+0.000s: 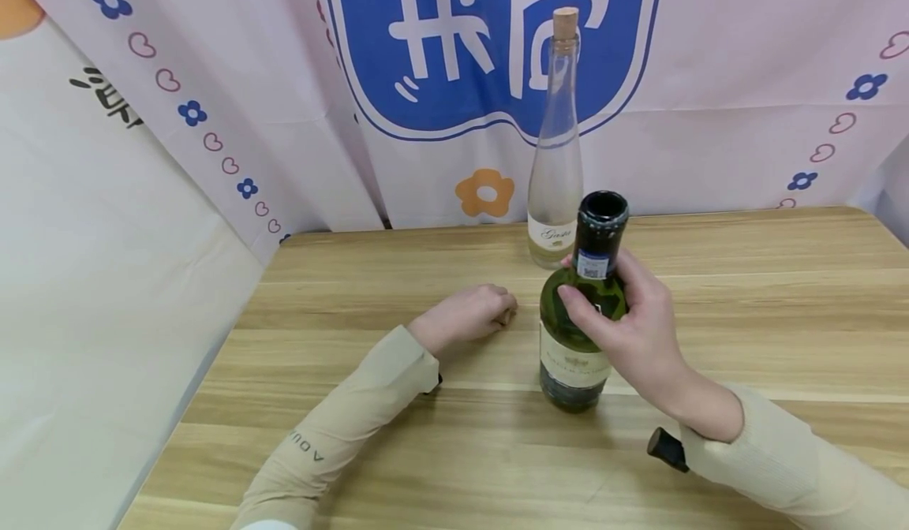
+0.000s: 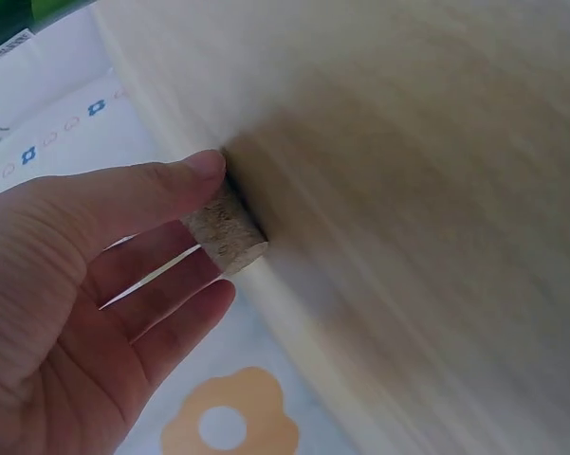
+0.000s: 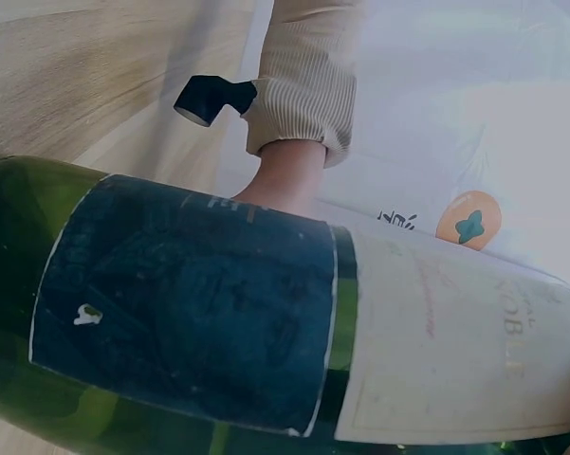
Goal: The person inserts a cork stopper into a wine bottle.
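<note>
On the tabletop, my left hand (image 1: 465, 319) pinches a small cork (image 2: 226, 232). The left wrist view shows the thumb on one side of this cork, its rounded end right at the wood. My right hand (image 1: 642, 333) grips a green wine bottle (image 1: 574, 360) around the shoulder and lower neck. The bottle stands nearly upright to the right of my left hand, and its dark mouth (image 1: 604, 203) has no stopper. Its blue and cream labels fill much of the right wrist view, where the bottle hides most of the left hand.
Behind the green bottle stands a tall clear bottle (image 1: 556, 175) with a cork stopper (image 1: 565, 25) in its neck. The wooden table (image 1: 767, 293) ends at a printed curtain (image 1: 710, 151) along the back. White cloth (image 1: 85, 293) hangs at the left.
</note>
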{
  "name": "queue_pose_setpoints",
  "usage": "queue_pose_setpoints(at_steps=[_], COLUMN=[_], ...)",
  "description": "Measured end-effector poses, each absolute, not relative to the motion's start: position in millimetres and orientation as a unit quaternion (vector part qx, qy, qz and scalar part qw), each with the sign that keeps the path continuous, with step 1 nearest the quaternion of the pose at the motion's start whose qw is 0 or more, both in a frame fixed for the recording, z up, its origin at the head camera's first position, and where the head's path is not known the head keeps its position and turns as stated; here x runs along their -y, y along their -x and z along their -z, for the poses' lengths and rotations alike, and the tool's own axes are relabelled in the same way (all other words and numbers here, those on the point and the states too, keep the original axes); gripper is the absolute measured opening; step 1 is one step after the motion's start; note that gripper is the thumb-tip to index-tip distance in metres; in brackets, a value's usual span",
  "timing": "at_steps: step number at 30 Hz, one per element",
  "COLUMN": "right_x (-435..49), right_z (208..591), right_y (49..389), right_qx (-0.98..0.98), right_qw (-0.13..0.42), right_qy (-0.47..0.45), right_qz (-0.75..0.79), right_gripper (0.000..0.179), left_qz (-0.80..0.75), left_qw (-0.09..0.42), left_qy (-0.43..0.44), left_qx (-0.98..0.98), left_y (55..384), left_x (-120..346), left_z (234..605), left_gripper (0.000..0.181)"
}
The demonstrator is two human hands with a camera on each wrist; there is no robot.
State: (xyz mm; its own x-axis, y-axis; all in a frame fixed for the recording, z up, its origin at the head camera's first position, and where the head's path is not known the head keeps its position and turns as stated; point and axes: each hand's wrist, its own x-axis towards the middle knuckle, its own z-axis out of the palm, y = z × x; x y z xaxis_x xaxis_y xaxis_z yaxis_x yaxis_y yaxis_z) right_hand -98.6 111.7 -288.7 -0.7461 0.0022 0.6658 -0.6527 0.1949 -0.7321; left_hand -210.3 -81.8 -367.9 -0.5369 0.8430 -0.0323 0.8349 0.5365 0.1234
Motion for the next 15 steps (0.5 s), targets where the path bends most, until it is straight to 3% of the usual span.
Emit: queue_pose_setpoints(at_steps=[12, 15], right_x=[-111.9, -112.0], right_z=[289.0, 289.0], right_y=[98.8, 98.8], right_qx=[0.724, 0.725], right_qw=[0.275, 0.275], right_qy=[-0.228, -0.227], right_qz=[-0.590, -0.590], right_gripper=[0.032, 0.032], left_qz=[-0.068, -0.092], left_qw=[0.043, 0.029], left_qy=[-0.461, -0.456], left_qx=[-0.884, -0.884], left_y=[210.6, 209.4], left_x=[80.4, 79.3], left_z=[364.2, 356.1], left_gripper=[0.006, 0.012])
